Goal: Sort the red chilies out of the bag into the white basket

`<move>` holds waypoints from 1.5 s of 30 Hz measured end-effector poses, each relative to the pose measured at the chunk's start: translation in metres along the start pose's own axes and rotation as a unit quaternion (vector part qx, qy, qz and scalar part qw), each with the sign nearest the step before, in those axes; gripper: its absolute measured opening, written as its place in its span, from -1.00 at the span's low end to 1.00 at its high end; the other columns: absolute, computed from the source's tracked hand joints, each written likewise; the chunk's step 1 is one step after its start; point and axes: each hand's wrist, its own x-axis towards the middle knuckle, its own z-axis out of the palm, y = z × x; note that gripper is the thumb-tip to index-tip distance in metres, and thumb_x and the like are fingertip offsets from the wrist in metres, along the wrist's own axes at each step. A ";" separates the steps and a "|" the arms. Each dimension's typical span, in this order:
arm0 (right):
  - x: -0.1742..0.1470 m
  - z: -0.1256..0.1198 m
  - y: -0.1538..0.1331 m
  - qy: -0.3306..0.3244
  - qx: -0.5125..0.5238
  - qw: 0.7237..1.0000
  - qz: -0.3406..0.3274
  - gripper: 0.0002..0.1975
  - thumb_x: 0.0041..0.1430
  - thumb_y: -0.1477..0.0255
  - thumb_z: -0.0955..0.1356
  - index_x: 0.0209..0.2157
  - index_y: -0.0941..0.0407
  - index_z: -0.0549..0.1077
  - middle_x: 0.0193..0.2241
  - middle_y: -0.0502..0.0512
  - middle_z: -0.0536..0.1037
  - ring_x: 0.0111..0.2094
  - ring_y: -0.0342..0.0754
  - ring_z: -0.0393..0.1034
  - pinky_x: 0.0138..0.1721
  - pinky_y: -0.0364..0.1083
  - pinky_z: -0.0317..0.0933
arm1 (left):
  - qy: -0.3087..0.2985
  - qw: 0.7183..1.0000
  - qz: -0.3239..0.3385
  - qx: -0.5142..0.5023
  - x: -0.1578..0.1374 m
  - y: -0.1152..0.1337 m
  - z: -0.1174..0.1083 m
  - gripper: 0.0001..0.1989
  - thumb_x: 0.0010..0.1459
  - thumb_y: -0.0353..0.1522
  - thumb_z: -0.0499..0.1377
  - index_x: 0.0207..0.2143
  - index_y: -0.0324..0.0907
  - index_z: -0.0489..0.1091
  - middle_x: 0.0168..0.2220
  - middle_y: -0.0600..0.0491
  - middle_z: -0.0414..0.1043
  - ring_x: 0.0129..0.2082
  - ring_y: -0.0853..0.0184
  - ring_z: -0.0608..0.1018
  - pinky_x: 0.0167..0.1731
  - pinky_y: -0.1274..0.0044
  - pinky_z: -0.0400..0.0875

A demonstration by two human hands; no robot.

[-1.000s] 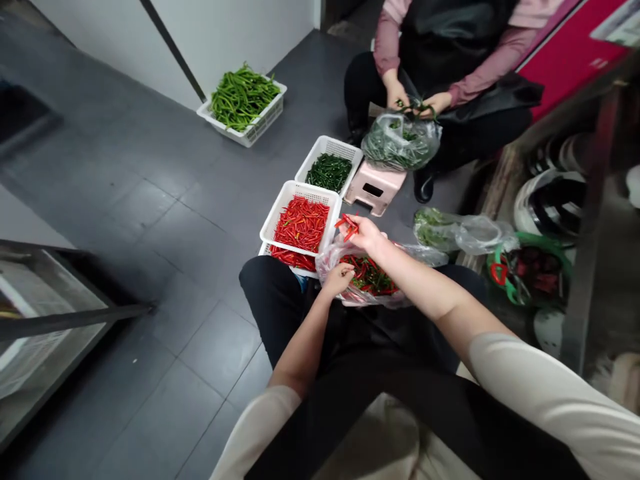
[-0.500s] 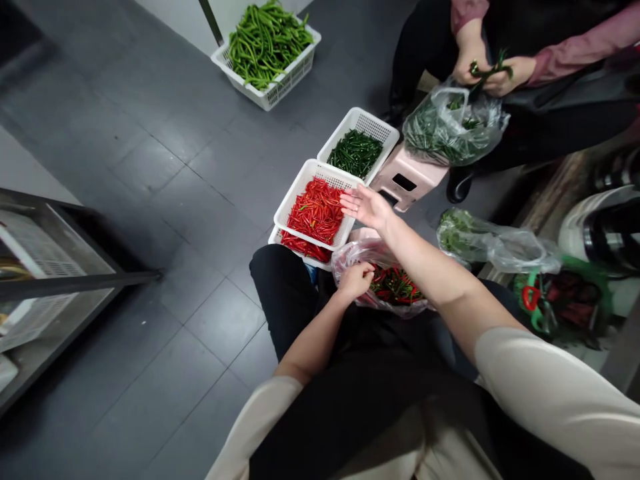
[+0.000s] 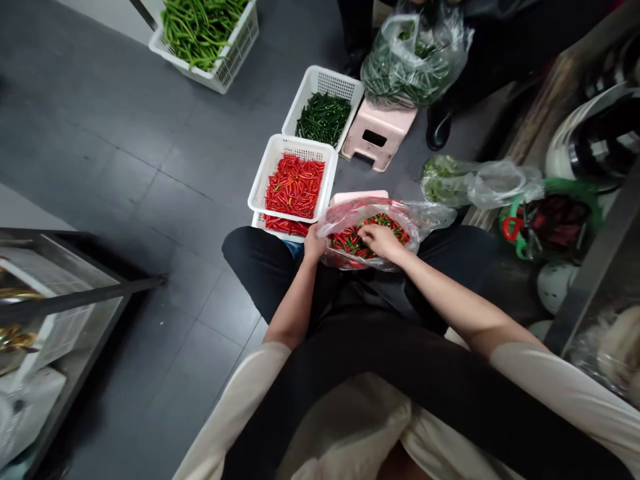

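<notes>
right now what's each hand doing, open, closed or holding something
Left hand: at the plastic bag's left edge; whether it grips cannot be told.
Right hand: curled among the chillies in the bag; whether it holds any cannot be told.

You've got four pepper baskets (image 3: 329, 175), two pepper bags (image 3: 410, 75), your two hands (image 3: 379, 240), one stool (image 3: 393, 121) in full view.

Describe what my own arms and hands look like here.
Loose cream sleeves end around the elbows, leaving the forearms bare. The left hand and right hand wear no gloves, and no watch or bracelet shows.
</notes>
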 end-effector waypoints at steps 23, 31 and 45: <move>-0.005 -0.007 0.002 0.039 0.188 0.981 -0.031 -0.81 0.05 0.29 0.34 -0.44 0.13 0.43 -0.53 -0.03 0.42 -0.47 -0.11 0.24 -0.34 -0.12 0.09 | 0.015 0.937 0.323 0.129 -0.055 0.064 0.000 -0.77 0.15 -0.38 0.06 -0.13 -0.14 0.36 -0.15 -0.03 0.44 -0.18 0.31 0.50 -0.13 0.47 0.37; -0.031 -0.020 0.018 0.012 0.424 0.905 0.020 -0.67 -0.13 0.21 0.44 -0.42 0.17 0.41 -0.54 -0.09 0.34 -0.52 -0.21 0.13 -0.41 -0.16 0.01 | -0.048 0.993 0.108 0.023 -0.049 0.072 0.056 -0.81 0.07 -0.27 0.22 -0.35 -0.20 0.34 -0.54 0.13 0.35 -0.57 0.49 0.38 -0.50 0.62 0.29; -0.036 -0.021 0.010 -0.036 0.594 0.803 0.036 -0.66 -0.14 0.23 0.49 -0.43 0.17 0.41 -0.56 -0.06 0.40 -0.56 -0.22 0.20 -0.51 -0.20 0.08 | -0.210 0.976 -0.034 -0.047 -0.047 0.084 0.065 -0.65 -0.01 -0.17 0.28 -0.57 -0.24 0.29 -0.64 0.16 0.28 -0.67 0.60 0.25 -0.63 0.68 0.14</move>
